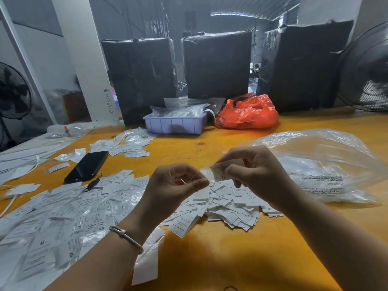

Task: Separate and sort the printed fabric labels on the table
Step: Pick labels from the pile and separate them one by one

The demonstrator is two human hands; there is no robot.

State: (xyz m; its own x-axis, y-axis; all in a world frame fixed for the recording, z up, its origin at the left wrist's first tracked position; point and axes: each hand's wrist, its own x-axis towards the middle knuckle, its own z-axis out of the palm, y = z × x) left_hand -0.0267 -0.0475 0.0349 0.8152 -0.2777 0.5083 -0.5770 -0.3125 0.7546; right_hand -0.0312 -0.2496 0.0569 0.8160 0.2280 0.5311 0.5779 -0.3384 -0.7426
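Above a loose heap of white printed labels [228, 208] on the yellow table [220, 255], both hands are raised. My right hand [252, 171] pinches a small bundle of labels [220, 171] between thumb and fingers. My left hand [176, 185] has thumb and fingers pinched together on the edge of a thin clear sleeve [204, 172] that runs to the bundle. More labels, many in clear sleeves marked XS and M [69, 223], lie spread across the left side of the table.
A black phone [87, 166] lies left of centre. At the back stand a lilac tray [175, 123] with bagged labels, a red plastic bag [247, 113] and black wrapped boxes [217, 64]. A big clear bag [327, 164] lies at the right. Fans stand at both sides.
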